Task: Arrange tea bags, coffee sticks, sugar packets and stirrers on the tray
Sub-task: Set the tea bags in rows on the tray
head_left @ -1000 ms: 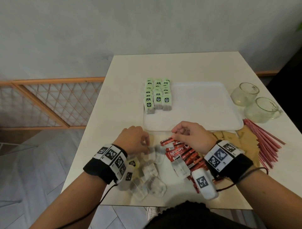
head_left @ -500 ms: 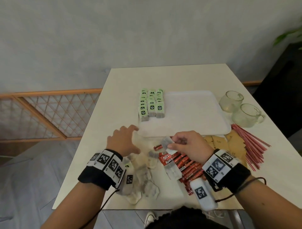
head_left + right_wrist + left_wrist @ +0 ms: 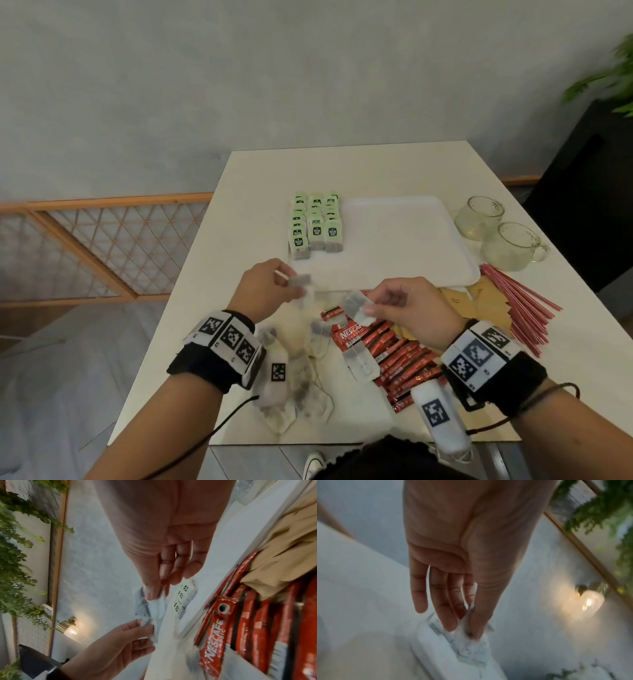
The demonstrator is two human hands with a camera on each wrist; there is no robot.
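Head view: tray (image 3: 394,274) lies at centre frame on the counter (image 3: 342,171), with three rows of green-tagged tea bags (image 3: 315,224) along its left edge and the rest of its surface bare. Compared with a second ago, when both hands were down in the loose piles, each has come up holding a bag. The left hand (image 3: 267,291) pinches one tea bag (image 3: 301,282) just in front of the tray's near left corner; the right hand (image 3: 411,308) pinches a second tea bag (image 3: 356,305) above the red coffee sticks (image 3: 394,353). More loose tea bags (image 3: 301,394) lie at lower centre, tan sugar packets (image 3: 479,305) and red stirrers (image 3: 513,301) at right, all off the tray. Two glass cups (image 3: 496,233) stand beside the tray's right edge.

Left wrist view: the left hand's thumb and fingertips (image 3: 448,622) are closed on a blurred pale tea bag; the other fingers hang nearly straight. The tray's rim shows below, but blur hides whether the bag touches it.

Right wrist view: thumb and forefinger of the right hand press together on the top of a tea bag, which hangs free, and the left hand at lower frame pinches its own bag close by. Rows of tagged bags appear behind, coffee sticks at right.

Judgement: the tea-bag stage is under way, and these two bags probably extend the rows; coffee, sugar and stirrers are not yet placed.
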